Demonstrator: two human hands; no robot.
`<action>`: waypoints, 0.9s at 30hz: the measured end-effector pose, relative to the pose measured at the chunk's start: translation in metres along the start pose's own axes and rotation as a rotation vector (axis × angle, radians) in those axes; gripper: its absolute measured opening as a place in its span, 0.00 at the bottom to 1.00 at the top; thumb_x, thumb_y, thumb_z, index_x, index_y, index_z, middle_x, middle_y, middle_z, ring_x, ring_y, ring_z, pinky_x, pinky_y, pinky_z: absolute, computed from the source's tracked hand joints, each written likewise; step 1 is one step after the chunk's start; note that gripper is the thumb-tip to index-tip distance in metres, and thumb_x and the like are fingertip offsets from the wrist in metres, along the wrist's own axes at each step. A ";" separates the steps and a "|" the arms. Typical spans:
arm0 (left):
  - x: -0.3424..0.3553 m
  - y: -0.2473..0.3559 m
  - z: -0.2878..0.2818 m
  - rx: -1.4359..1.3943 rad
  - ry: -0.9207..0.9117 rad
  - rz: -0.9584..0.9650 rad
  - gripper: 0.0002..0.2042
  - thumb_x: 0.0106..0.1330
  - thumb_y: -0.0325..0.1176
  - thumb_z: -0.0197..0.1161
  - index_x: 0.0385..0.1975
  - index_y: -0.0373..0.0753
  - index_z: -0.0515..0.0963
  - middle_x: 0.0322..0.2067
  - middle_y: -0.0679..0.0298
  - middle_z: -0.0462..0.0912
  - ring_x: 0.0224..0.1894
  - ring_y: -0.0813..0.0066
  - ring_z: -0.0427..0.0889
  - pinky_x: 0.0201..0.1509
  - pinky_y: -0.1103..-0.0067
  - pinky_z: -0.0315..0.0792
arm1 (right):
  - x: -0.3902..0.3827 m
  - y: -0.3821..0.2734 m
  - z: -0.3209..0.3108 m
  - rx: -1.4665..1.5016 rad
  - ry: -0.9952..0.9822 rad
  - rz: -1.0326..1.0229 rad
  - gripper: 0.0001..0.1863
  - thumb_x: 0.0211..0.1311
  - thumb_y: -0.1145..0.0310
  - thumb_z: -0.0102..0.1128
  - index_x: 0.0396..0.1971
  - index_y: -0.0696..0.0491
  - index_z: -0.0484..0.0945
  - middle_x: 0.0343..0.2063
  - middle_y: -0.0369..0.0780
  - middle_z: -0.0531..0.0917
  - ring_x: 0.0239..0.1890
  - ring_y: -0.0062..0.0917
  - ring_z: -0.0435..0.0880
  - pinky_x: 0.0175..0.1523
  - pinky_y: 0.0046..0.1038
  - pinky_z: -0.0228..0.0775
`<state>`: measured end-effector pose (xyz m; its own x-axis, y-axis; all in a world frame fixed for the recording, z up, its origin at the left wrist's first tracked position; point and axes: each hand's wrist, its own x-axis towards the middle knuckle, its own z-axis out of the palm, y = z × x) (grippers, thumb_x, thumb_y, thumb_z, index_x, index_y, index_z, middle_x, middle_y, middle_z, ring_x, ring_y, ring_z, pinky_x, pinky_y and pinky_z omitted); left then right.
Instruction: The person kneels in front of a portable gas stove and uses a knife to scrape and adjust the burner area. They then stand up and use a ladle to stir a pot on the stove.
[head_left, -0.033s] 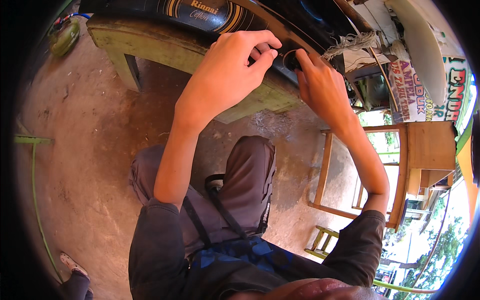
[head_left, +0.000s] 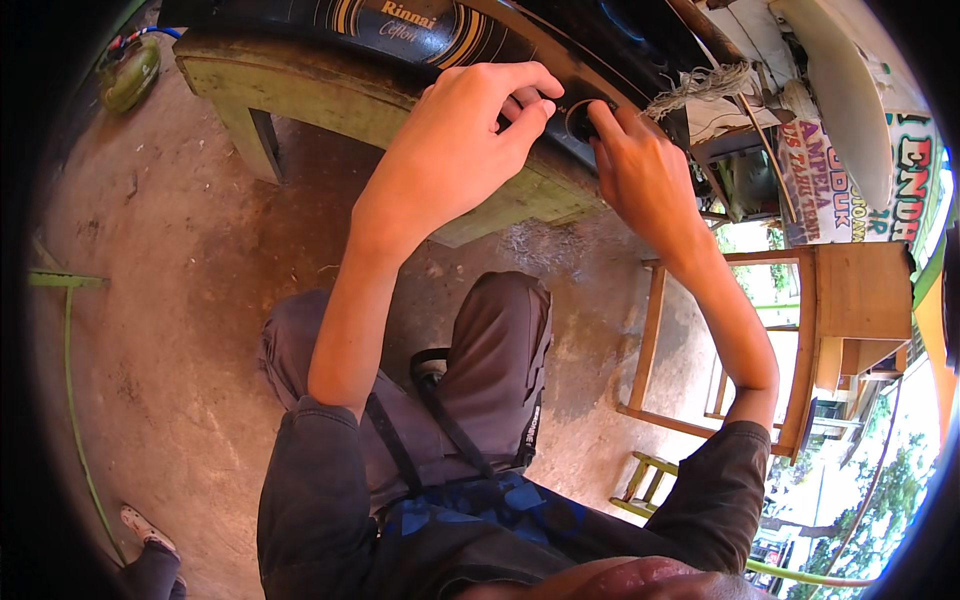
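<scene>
Along the top, a black gas stove point(head_left: 340, 25) rests on a worn green wooden table point(head_left: 230, 80). My left hand point(head_left: 465, 150) is at the stove's front, its fingers loosely curled with thumb and index tips slightly apart and nothing visible between them. Just to its right, my right hand point(head_left: 640, 180) has thumb and fingers closed round the dark round knob point(head_left: 580, 120) on the front panel, which they mostly hide. A frayed pale bundle of strands point(head_left: 700, 90) hangs at the stove's right end.
A green gas cylinder point(head_left: 130, 75) with hose is upper left, a thin green rail point(head_left: 68, 350) at left, another person's sandalled foot point(head_left: 140, 525) lower left. At right are a wooden cabinet point(head_left: 860, 290), a small green stool point(head_left: 645, 480) and painted banners point(head_left: 820, 180). My bent knees are below the table.
</scene>
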<state>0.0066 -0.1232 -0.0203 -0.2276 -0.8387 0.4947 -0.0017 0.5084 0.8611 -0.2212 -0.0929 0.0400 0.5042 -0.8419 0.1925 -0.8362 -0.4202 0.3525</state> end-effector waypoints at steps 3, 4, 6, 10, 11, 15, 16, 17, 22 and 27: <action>0.003 -0.004 0.007 -0.066 -0.119 -0.062 0.11 0.76 0.29 0.63 0.54 0.34 0.85 0.40 0.60 0.91 0.42 0.77 0.87 0.45 0.78 0.78 | -0.004 0.001 0.005 0.033 -0.002 0.027 0.18 0.68 0.76 0.61 0.55 0.52 0.72 0.40 0.51 0.82 0.33 0.51 0.87 0.34 0.47 0.80; 0.006 -0.011 0.014 -0.162 -0.138 -0.059 0.12 0.76 0.29 0.63 0.55 0.33 0.84 0.42 0.60 0.91 0.43 0.77 0.87 0.45 0.78 0.79 | -0.005 0.001 0.006 0.077 -0.018 0.069 0.16 0.69 0.75 0.61 0.55 0.51 0.72 0.42 0.51 0.82 0.35 0.54 0.86 0.36 0.50 0.79; 0.011 -0.026 0.030 -0.351 -0.164 -0.050 0.14 0.77 0.29 0.63 0.57 0.31 0.83 0.44 0.59 0.91 0.44 0.77 0.87 0.46 0.78 0.80 | -0.001 0.001 0.006 0.135 -0.022 0.109 0.15 0.71 0.75 0.61 0.54 0.51 0.72 0.45 0.52 0.82 0.38 0.57 0.85 0.39 0.53 0.78; 0.011 -0.022 0.046 -0.257 -0.091 -0.085 0.16 0.77 0.30 0.63 0.61 0.30 0.81 0.45 0.58 0.90 0.44 0.76 0.86 0.48 0.75 0.81 | 0.000 0.004 0.005 0.150 0.030 0.068 0.15 0.71 0.74 0.61 0.55 0.54 0.71 0.43 0.53 0.83 0.35 0.56 0.86 0.35 0.50 0.80; 0.012 -0.021 0.045 -0.244 -0.092 -0.086 0.16 0.77 0.30 0.63 0.61 0.31 0.81 0.45 0.59 0.90 0.44 0.77 0.86 0.48 0.76 0.81 | 0.000 0.004 0.005 0.146 0.050 0.042 0.15 0.71 0.74 0.61 0.55 0.55 0.71 0.41 0.53 0.83 0.33 0.55 0.87 0.32 0.48 0.80; 0.011 -0.018 0.036 -0.210 -0.078 -0.083 0.16 0.77 0.31 0.64 0.60 0.34 0.82 0.45 0.60 0.90 0.45 0.77 0.86 0.48 0.78 0.79 | 0.004 0.003 0.009 0.240 0.097 0.104 0.12 0.70 0.71 0.64 0.46 0.61 0.72 0.33 0.56 0.85 0.31 0.57 0.86 0.33 0.50 0.78; 0.011 -0.017 0.032 -0.206 -0.070 -0.081 0.15 0.77 0.31 0.63 0.60 0.35 0.83 0.45 0.61 0.90 0.45 0.77 0.87 0.48 0.78 0.79 | 0.007 -0.002 0.009 0.264 0.094 0.154 0.12 0.70 0.71 0.64 0.42 0.62 0.73 0.30 0.56 0.85 0.30 0.58 0.86 0.34 0.50 0.77; 0.011 -0.013 0.028 -0.200 -0.056 -0.065 0.15 0.77 0.31 0.63 0.59 0.36 0.83 0.45 0.61 0.90 0.45 0.77 0.87 0.49 0.78 0.79 | 0.009 -0.006 0.007 0.283 0.090 0.207 0.12 0.70 0.70 0.64 0.39 0.64 0.74 0.27 0.56 0.85 0.30 0.58 0.86 0.34 0.50 0.77; 0.014 -0.008 0.018 -0.238 0.044 0.053 0.12 0.75 0.29 0.64 0.54 0.34 0.85 0.40 0.56 0.90 0.38 0.71 0.89 0.42 0.76 0.81 | 0.011 -0.022 0.011 0.391 0.217 0.420 0.14 0.70 0.69 0.66 0.29 0.64 0.75 0.21 0.55 0.83 0.25 0.55 0.84 0.31 0.46 0.74; 0.014 -0.008 0.006 -0.228 -0.008 -0.025 0.12 0.78 0.31 0.63 0.55 0.35 0.84 0.44 0.62 0.90 0.47 0.78 0.87 0.53 0.79 0.77 | -0.007 -0.027 0.010 0.676 0.255 0.547 0.10 0.71 0.71 0.68 0.34 0.63 0.80 0.22 0.48 0.85 0.21 0.32 0.83 0.29 0.32 0.70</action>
<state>-0.0024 -0.1382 -0.0212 -0.2381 -0.8483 0.4729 0.2128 0.4295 0.8776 -0.2039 -0.0789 0.0198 -0.0355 -0.9155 0.4007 -0.8811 -0.1606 -0.4449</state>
